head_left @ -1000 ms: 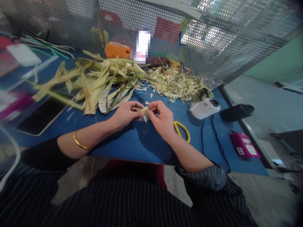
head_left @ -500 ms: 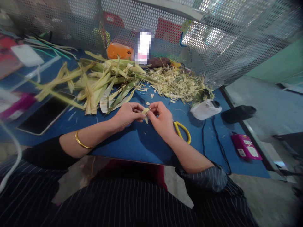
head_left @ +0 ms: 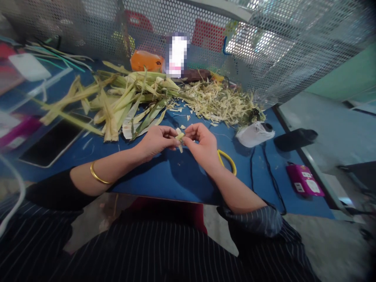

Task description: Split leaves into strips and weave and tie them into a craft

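A: First item?
B: One husk piece, pale, small, held just above the blue table, between both hands.
A: Grip?
B: Left hand: thumb and fingertips pinching the piece. Right hand: thumb and fingers bent at its right edge; whether they pinch it, cannot tell.
A: Nearby?
B: Yellow handle, just beside the right wrist. Husks, heaped, beyond the left hand. Shreds, piled to their right.
A: Outlying?
B: Phone, dark-screened, far left; purple pack, far right.
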`<state>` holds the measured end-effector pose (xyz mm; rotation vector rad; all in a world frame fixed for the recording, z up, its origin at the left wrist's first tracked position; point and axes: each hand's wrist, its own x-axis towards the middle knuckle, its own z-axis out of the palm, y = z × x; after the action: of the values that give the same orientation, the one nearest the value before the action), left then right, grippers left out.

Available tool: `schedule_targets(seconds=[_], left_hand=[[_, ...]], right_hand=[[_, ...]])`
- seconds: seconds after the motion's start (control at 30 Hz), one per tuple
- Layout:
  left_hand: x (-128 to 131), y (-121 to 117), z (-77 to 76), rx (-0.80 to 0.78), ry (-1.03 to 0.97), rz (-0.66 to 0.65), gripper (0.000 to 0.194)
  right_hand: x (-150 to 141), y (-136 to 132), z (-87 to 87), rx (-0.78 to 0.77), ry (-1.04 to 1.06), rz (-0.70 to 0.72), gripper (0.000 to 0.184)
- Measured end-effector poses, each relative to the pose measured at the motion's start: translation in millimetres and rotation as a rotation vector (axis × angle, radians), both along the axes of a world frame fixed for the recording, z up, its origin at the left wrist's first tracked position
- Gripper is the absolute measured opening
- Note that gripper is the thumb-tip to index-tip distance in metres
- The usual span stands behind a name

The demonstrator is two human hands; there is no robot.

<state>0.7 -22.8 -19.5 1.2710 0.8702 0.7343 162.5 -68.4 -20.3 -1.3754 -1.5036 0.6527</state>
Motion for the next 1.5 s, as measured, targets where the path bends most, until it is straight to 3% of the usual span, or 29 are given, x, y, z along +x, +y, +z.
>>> schedule_targets(seconds=[0.2, 0.33, 0.43, 0.53, 0.63, 0.8, 1.03, 1.13, 1.2, 1.33, 1.43, 1.5], left_hand=[[1, -2, 3.5, 0.021, 0.053, -0.051, 0.016], [1, -4, -1.1, 0.018, 0.133, -0.170, 0.010], [-1, -5, -3.1, 0.046, 0.172, -0.309, 0.004], [-3, -4, -0.2, 0.087, 0.174, -0.458, 0.014], [-5, -3, 3.5, 0.081, 0.151, -0.508, 0.017], [-3, -5, 1.7, -0.021, 0.108, -0.438, 0.015], [0, -8, 4.9, 0.021, 0.166, -0.365, 0.019], [-1, -5, 7.7, 0.032, 0.127, -0.246, 0.022], [-2, -3, 7.6, 0.017, 0.116, -0.171, 0.025], [-3, 0, 5.2, -0.008, 0.118, -0.156, 0.025], [-3, 0, 5.2, -0.023, 0.102, -0.150, 0.023], [-2, 0, 5.2, -0.059, 0.083, -0.096, 0.022]], right_hand=[[7, 1, 6.3, -0.089, -0.008, 0.075, 0.014], [8, 3, 6.2, -0.105, -0.086, 0.056, 0.011], [7, 2, 6.9, -0.028, -0.069, 0.028, 0.012], [4, 1, 6.3, 0.091, -0.130, -0.030, 0.014], [3, 2, 1.9, 0.099, -0.153, -0.041, 0.013], [1, 5, -5.7, 0.092, -0.143, -0.042, 0.013], [0, 2, -1.3, 0.143, -0.132, -0.059, 0.014], [6, 7, 1.2, 0.051, -0.005, -0.105, 0.016], [10, 10, 1.4, -0.053, 0.079, -0.057, 0.021], [12, 11, -2.6, -0.133, 0.079, 0.016, 0.019], [11, 8, -4.8, -0.049, -0.039, -0.079, 0.014], [12, 4, -2.8, 0.150, -0.205, -0.177, 0.011]])
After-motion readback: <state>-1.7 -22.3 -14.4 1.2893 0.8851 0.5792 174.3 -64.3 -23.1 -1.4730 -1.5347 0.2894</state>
